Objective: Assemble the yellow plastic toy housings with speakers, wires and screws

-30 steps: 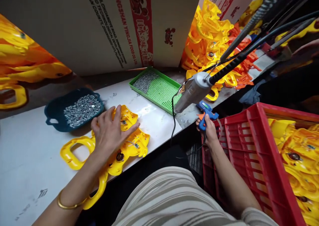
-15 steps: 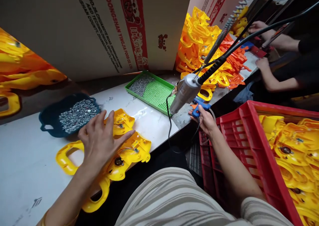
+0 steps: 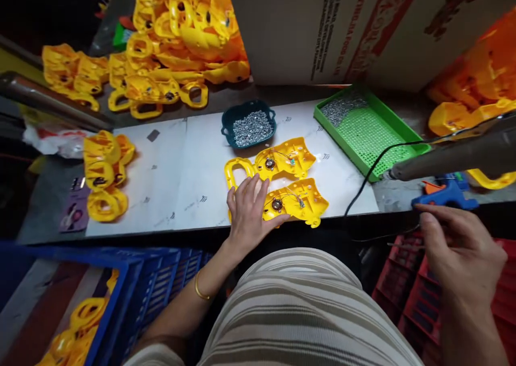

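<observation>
Two yellow plastic shell halves [image 3: 287,180] with small speakers and wires lie open side by side at the near edge of the white work surface [image 3: 185,172]. My left hand [image 3: 249,211] rests flat on the left end of the nearer half, fingers spread. My right hand [image 3: 455,242] hovers below the bench edge, fingers loosely curled and holding nothing, just beneath a blue glue gun [image 3: 443,193] lying on the bench. A grey hanging power screwdriver [image 3: 455,155] reaches in from the right above the glue gun.
A dark teal dish of screws [image 3: 249,124] and a green perforated tray [image 3: 368,135] with screws sit behind the shells. Yellow parts [image 3: 102,175] are stacked at left and piled at the back. A cardboard box [image 3: 363,27] stands behind. A blue crate [image 3: 121,296] is at lower left, a red crate [image 3: 403,291] at lower right.
The view swung left and down, revealing the blue crate and left part stacks. My right hand let go of the blue glue gun and drew back toward me. My left hand stayed on the shell.
</observation>
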`<state>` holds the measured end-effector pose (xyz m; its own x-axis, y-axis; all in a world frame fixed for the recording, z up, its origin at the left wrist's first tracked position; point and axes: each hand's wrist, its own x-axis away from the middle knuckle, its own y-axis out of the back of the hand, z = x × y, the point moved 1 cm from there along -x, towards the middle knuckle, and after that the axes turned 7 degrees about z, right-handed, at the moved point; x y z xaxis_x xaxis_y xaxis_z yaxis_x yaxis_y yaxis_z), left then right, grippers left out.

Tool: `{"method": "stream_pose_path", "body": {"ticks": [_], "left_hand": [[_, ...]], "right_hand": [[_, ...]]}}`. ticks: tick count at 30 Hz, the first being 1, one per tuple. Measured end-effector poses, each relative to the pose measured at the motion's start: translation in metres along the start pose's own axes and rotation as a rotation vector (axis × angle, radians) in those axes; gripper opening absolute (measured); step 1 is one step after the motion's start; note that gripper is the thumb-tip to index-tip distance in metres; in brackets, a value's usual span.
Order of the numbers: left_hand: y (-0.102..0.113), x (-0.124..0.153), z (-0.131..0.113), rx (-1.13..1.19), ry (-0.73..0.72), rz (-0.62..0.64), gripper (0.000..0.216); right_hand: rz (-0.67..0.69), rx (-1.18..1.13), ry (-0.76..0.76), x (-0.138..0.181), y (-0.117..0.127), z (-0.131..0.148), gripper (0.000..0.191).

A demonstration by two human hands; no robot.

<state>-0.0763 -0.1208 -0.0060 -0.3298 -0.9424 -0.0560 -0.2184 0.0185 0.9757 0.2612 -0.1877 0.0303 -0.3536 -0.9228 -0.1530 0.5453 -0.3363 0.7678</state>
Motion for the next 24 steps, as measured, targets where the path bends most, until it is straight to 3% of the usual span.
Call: {"method": "stream_pose_path", "body": {"ticks": [2,5,7,11,16,21,24], "left_hand": [[-0.003,0.007,-0.003,0.009,0.004,-0.018,0.078],[-0.007,0.011,-0.006,-0.001,-0.001,-0.057,0.073],[-0.008,0.012,-0.008,-0.009,0.001,-0.069,0.074],[-0.008,0.013,-0.009,-0.018,0.015,-0.062,0.074],[-0.009,0.014,-0.008,0.009,0.013,-0.055,0.074],[-0.01,0.013,-0.008,0.048,0.016,-0.057,0.072],[-0.009,0.013,-0.009,0.049,0.012,-0.048,0.073]], "right_hand": [[0.173,-0.128,0.208,-0.005,-0.014,0.039,0.016],[0.311,-0.158,0.461,-0.025,-0.048,0.091,0.02],[0.425,-0.02,0.547,-0.04,-0.072,0.121,0.026],[0.722,0.375,0.565,-0.059,-0.106,0.162,0.034],[0.866,0.498,0.577,-0.066,-0.119,0.175,0.033],[0.939,0.272,0.497,-0.076,-0.114,0.165,0.026],[0.881,0.127,0.43,-0.079,-0.101,0.151,0.021]]}}
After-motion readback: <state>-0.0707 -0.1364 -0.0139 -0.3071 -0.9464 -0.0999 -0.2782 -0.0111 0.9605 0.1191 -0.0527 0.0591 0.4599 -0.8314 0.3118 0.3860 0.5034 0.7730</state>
